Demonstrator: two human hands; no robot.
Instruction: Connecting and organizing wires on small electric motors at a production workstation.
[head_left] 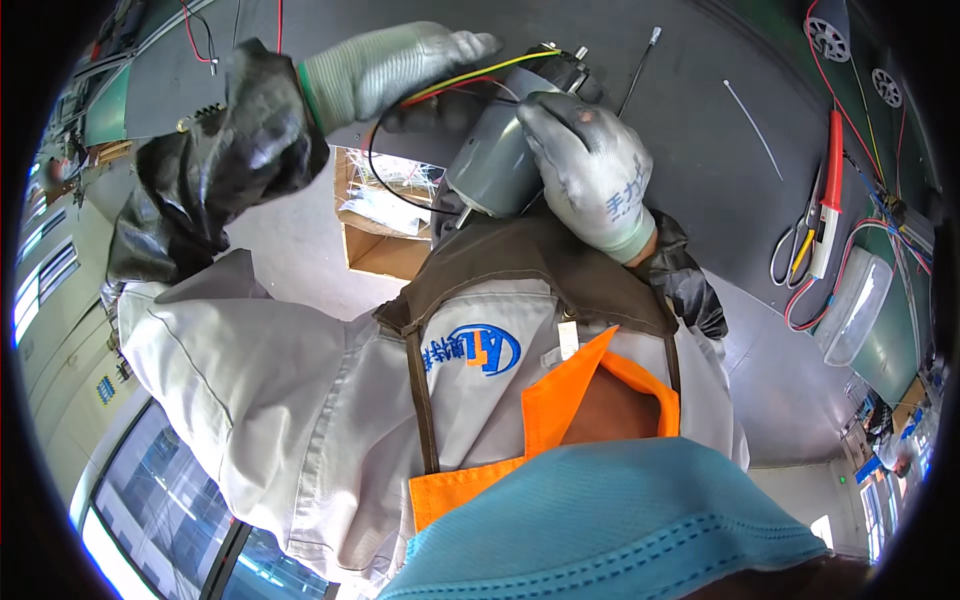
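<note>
A grey cylindrical electric motor (492, 160) lies tilted at the near edge of the dark worktable, against my apron. My right hand (592, 170), in a whitish glove, rests on its right side with fingers curled around the casing. From the motor's far end a yellow wire (480, 73) and a red one run left, and a black wire (371, 165) loops down past the near end. My left hand (405, 70), gloved too, is beside these wires, fingers stretched out toward the motor's far end. Its thumb side is in shadow, behind the wires.
Below the table's near edge stands an open cardboard box (385, 255) with clear plastic scraps. A thin dark rod (640, 72) and a white cable tie (753, 128) lie beyond the motor. At right are scissors (785, 255), a red-handled tool (832, 165), loose wires and a whitish translucent case (856, 308).
</note>
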